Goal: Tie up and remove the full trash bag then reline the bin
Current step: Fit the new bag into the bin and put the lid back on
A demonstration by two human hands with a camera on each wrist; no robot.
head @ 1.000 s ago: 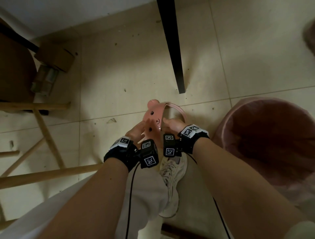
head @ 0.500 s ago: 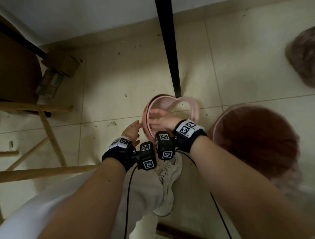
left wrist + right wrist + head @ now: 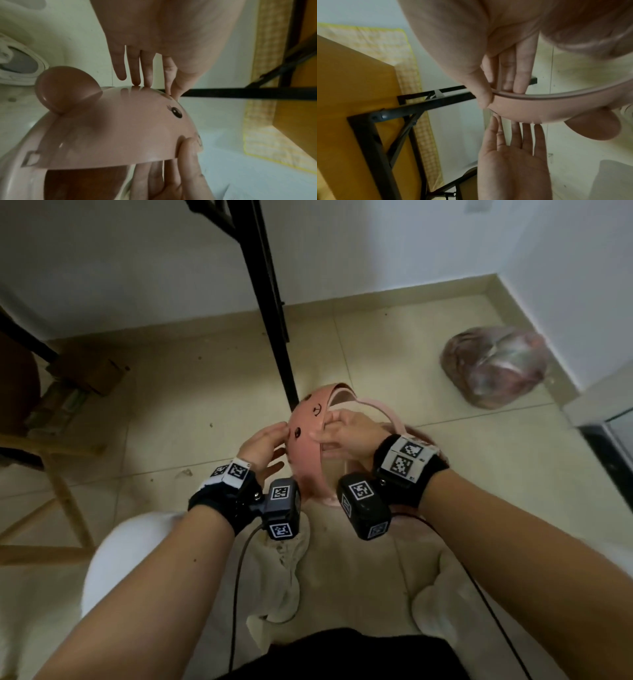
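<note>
the lid (image 3: 310, 436), a smooth glossy pink plastic dome with a printed face, black lashed eyes and a round knob-like ear, is held up on edge in front of the person, above the floor (image 3: 191, 392) and just beside the black metal leg (image 3: 274, 313). a thin pink ring runs round its open side. the right hand (image 3: 346, 434) grasps the lid's edge, thumb pressed on the outer face and fingers tucked behind the rim. the left hand (image 3: 263, 445) is released, fingers straight, their tips resting against the dome's curved side near an eye; the left wrist view shows the fingertips (image 3: 135, 82) touching the shiny top. the bin (image 3: 419, 440) is mostly hidden behind the right wrist, only a pink strip of its rim showing. the full bag (image 3: 493, 366), thin crinkly translucent plastic with dark reddish contents, lies bulging on the floor well apart, near the white wall (image 3: 137, 261). the floor is pale square tile, speckled with dirt. at far left stand a cardboard box (image 3: 89, 369) and pale wooden chair legs (image 3: 65, 501).
</note>
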